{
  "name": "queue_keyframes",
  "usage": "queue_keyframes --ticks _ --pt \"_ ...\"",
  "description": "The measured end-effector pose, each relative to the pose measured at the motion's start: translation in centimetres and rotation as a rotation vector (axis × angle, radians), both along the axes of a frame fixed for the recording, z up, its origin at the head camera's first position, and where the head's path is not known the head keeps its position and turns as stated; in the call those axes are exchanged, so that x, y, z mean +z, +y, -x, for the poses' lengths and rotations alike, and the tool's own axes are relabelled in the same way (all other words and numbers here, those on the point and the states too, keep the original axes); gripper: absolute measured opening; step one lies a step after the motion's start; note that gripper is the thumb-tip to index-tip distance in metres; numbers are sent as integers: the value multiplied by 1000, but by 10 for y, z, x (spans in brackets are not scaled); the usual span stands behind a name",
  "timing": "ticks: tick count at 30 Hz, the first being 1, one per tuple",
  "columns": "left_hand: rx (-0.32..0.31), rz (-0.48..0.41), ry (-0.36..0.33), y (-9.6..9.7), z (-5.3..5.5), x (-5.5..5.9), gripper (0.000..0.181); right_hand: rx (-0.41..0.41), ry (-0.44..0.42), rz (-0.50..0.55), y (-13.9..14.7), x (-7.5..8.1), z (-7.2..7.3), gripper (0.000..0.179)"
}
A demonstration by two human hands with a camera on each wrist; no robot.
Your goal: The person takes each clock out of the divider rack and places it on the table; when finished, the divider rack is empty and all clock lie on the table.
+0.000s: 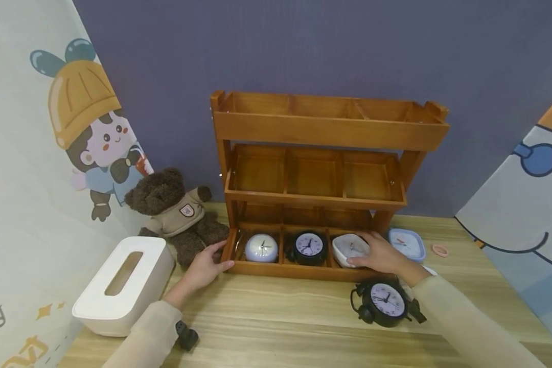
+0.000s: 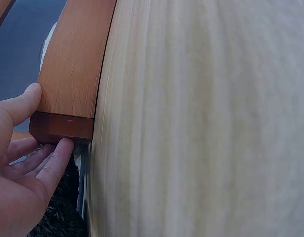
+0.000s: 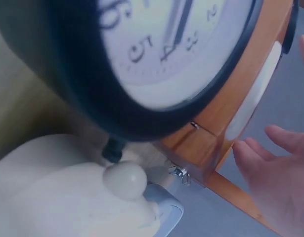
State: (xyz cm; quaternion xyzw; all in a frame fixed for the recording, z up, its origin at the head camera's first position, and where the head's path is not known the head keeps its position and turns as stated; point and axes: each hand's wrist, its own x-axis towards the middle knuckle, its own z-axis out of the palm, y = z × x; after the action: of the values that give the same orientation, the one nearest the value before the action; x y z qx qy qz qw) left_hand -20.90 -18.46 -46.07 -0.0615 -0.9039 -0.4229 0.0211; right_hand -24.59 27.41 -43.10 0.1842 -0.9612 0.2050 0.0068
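At the left end of a brown wooden shelf rack (image 1: pixel 336 133), my left hand (image 1: pixel 203 267) grips the corner of the bottom tier; the left wrist view shows the thumb on the front board (image 2: pixel 75 64) and fingers against its end. My right hand (image 1: pixel 381 253) holds a white squarish clock (image 1: pixel 348 245) in the tier's right compartment, thumb at its front and fingers over its far side. A round black clock (image 1: pixel 309 247) sits in the middle compartment, and a round pale-blue clock (image 1: pixel 262 249) in the left one.
Below my right forearm lies a black twin-bell alarm clock (image 1: pixel 386 302), large in the right wrist view. A light-blue clock (image 1: pixel 411 245) and a pink ring (image 1: pixel 439 250) are to the right. A brown teddy bear (image 1: pixel 181 212) and white tissue box (image 1: pixel 140 266) stand left.
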Motion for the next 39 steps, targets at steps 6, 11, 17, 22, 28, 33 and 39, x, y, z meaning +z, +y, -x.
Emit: queue_keyframes --ticks 6,11,17,22,28,33,39 --pt "0 -3 -3 0 0 0 64 7 -67 -21 -6 -1 7 101" --pt "-1 -2 7 0 0 0 64 8 -72 -24 -6 -3 11 100" --pt "-7 -1 13 0 0 1 64 36 -96 -39 -7 -7 14 102" --pt "-9 -3 16 0 0 0 64 40 -105 -68 -8 -8 19 102" --pt "6 -13 -18 1 0 -1 65 28 -115 -65 -9 -10 21 103" --pt "4 -20 -12 2 0 0 65 41 -85 -47 -8 -9 18 101" --pt "5 -25 -13 0 1 -1 65 43 -84 -30 -6 -4 17 101"
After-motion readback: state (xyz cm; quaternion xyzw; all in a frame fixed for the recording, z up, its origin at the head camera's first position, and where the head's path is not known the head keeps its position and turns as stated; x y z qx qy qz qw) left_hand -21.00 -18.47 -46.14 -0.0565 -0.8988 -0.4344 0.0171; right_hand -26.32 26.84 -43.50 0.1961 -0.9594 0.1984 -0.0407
